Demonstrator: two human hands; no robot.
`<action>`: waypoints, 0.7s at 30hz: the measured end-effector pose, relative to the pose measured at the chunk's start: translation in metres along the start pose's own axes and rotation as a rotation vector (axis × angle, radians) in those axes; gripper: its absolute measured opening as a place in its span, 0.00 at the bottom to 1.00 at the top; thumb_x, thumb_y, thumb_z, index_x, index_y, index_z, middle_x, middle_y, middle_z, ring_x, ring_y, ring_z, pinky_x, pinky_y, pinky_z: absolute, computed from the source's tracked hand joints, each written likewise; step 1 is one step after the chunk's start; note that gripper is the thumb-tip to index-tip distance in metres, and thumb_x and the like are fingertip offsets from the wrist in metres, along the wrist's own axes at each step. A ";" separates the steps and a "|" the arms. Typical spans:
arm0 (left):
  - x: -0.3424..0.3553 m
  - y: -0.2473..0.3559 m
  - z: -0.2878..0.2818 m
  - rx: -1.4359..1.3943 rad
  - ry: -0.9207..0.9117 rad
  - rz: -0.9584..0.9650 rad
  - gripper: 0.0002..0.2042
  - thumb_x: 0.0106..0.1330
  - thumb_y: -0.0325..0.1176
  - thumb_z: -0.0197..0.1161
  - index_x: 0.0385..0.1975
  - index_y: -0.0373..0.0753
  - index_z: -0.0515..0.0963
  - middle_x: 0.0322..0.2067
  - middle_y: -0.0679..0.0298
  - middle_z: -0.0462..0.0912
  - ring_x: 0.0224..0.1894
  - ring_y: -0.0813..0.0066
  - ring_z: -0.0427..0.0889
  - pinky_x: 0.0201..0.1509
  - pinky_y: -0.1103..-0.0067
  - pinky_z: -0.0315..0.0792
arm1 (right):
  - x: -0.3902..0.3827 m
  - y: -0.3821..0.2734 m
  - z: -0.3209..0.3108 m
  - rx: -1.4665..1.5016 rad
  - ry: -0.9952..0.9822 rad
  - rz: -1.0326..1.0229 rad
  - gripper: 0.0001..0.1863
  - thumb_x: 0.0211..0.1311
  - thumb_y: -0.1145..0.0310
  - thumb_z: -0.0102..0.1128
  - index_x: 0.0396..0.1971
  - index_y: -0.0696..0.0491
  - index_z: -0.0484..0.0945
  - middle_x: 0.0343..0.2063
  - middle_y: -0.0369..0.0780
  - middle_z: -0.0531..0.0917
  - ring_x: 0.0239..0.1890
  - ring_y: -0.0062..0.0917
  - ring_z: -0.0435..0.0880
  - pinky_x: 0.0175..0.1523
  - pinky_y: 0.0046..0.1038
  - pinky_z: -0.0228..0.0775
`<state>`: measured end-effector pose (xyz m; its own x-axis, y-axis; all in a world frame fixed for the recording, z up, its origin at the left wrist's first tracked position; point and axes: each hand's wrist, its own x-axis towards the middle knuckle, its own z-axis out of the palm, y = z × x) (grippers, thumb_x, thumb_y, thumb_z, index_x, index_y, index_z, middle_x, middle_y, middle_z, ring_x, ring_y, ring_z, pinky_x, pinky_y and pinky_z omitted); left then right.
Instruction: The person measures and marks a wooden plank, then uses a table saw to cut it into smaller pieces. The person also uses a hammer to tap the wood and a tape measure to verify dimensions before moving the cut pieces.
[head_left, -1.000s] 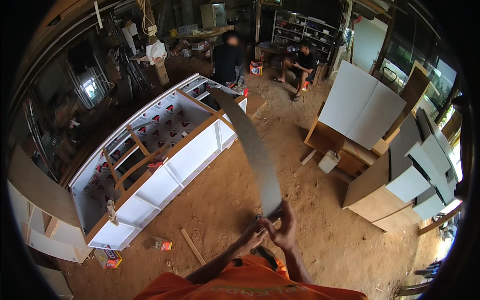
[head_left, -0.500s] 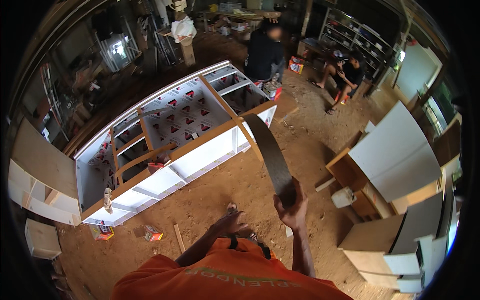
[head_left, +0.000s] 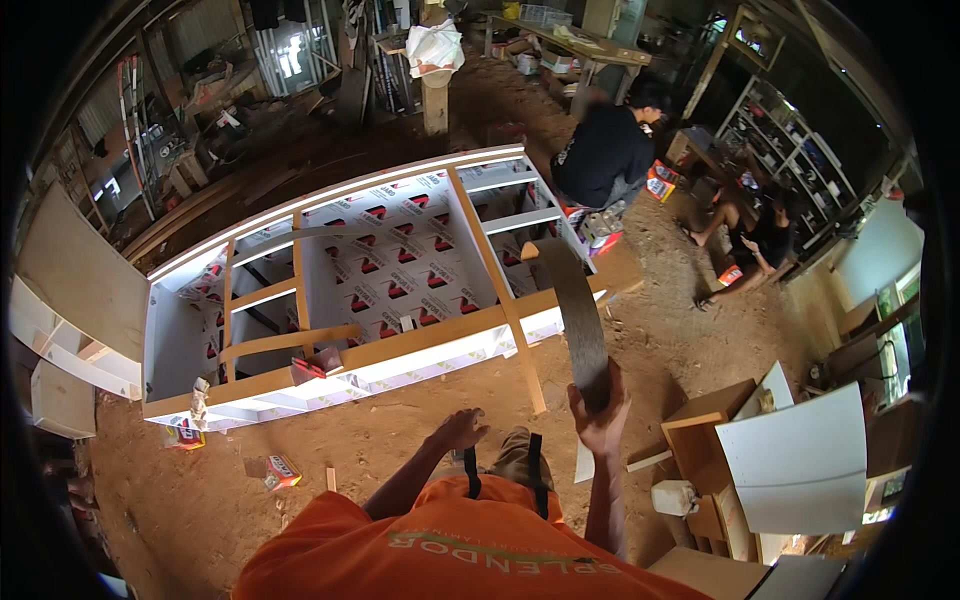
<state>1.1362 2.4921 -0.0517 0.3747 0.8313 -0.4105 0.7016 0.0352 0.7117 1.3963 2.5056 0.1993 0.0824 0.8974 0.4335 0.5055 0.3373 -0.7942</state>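
My right hand [head_left: 603, 415] grips the near end of a long, curved dark grey-brown strip [head_left: 575, 320], thin and flexible-looking. Its tan far end bends over close to the right end of a cabinet frame [head_left: 430, 335]. My left hand [head_left: 460, 428] hangs in front of my body with nothing in it, fingers partly outstretched. The cabinet frame lies on the ground ahead, white-sided with tan rails and a printed lining. On its front rail sit a curved tan strip [head_left: 285, 342] and a small dark-red object [head_left: 315, 365] whose kind I cannot make out.
One person in black [head_left: 600, 150] sits beyond the frame's right end; another person [head_left: 770, 235] sits farther right. White-topped cabinet parts [head_left: 795, 455] stand at the right, with a pale container [head_left: 675, 497] beside them. A small box [head_left: 275, 470] lies on the dirt floor at left.
My view has shifted, so the cabinet frame appears flatter and lower. The strip's tan far end now shows. My right hand still holds the strip; my left stays empty.
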 end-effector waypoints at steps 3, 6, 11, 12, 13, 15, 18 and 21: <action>0.021 -0.017 -0.031 -0.267 0.063 -0.145 0.26 0.70 0.51 0.63 0.59 0.37 0.75 0.47 0.50 0.86 0.49 0.53 0.86 0.53 0.63 0.78 | 0.078 0.047 0.033 0.030 -0.074 -0.044 0.35 0.56 0.67 0.73 0.61 0.62 0.69 0.37 0.52 0.84 0.35 0.40 0.85 0.42 0.39 0.78; 0.028 -0.070 -0.029 -0.141 0.199 -0.287 0.24 0.69 0.49 0.63 0.57 0.38 0.77 0.47 0.48 0.86 0.47 0.54 0.87 0.53 0.63 0.79 | 0.160 0.102 0.079 0.068 -0.060 -0.186 0.34 0.57 0.67 0.74 0.60 0.63 0.69 0.38 0.51 0.83 0.38 0.40 0.84 0.45 0.37 0.77; -0.003 -0.131 0.007 -0.019 0.321 -0.731 0.32 0.60 0.58 0.67 0.53 0.35 0.80 0.44 0.44 0.86 0.52 0.46 0.84 0.56 0.61 0.78 | 0.275 0.185 0.152 0.139 -0.179 -0.090 0.33 0.55 0.68 0.74 0.57 0.67 0.71 0.44 0.58 0.83 0.48 0.50 0.85 0.53 0.44 0.77; -0.010 -0.133 0.014 -0.082 0.314 -0.665 0.31 0.58 0.58 0.69 0.49 0.35 0.81 0.42 0.45 0.87 0.50 0.48 0.86 0.54 0.63 0.79 | 0.295 0.203 0.169 0.160 -0.220 -0.052 0.33 0.54 0.68 0.74 0.57 0.68 0.71 0.44 0.59 0.83 0.49 0.51 0.84 0.53 0.44 0.77; -0.013 -0.131 0.024 -0.223 0.319 -0.857 0.28 0.59 0.56 0.69 0.48 0.36 0.81 0.43 0.47 0.87 0.50 0.52 0.86 0.55 0.65 0.79 | 0.312 0.222 0.189 0.180 -0.266 -0.013 0.33 0.54 0.68 0.74 0.56 0.68 0.72 0.44 0.59 0.83 0.50 0.52 0.84 0.53 0.45 0.77; -0.021 -0.117 0.050 -0.356 0.405 -0.852 0.23 0.65 0.50 0.66 0.50 0.37 0.81 0.44 0.49 0.88 0.53 0.54 0.86 0.57 0.65 0.78 | 0.327 0.261 0.232 0.074 -0.323 0.046 0.33 0.53 0.65 0.74 0.56 0.65 0.73 0.46 0.58 0.83 0.49 0.53 0.85 0.53 0.46 0.78; -0.014 -0.101 0.081 -0.078 0.195 -0.530 0.21 0.66 0.49 0.64 0.49 0.38 0.82 0.46 0.51 0.87 0.53 0.53 0.85 0.56 0.64 0.79 | 0.327 0.324 0.293 -0.081 -0.447 0.194 0.32 0.52 0.62 0.74 0.54 0.61 0.75 0.48 0.56 0.83 0.50 0.50 0.85 0.54 0.46 0.79; -0.002 -0.078 0.109 -0.326 0.228 -0.934 0.23 0.69 0.50 0.64 0.52 0.36 0.81 0.44 0.50 0.88 0.50 0.55 0.87 0.52 0.66 0.80 | 0.310 0.386 0.338 -0.151 -0.511 0.312 0.31 0.51 0.58 0.74 0.52 0.59 0.76 0.48 0.54 0.84 0.51 0.48 0.85 0.55 0.46 0.79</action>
<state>1.1466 2.4274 -0.1680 -0.3875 0.4782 -0.7881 0.4419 0.8467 0.2964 1.3261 3.0099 -0.1169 -0.1566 0.9828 -0.0982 0.6430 0.0260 -0.7654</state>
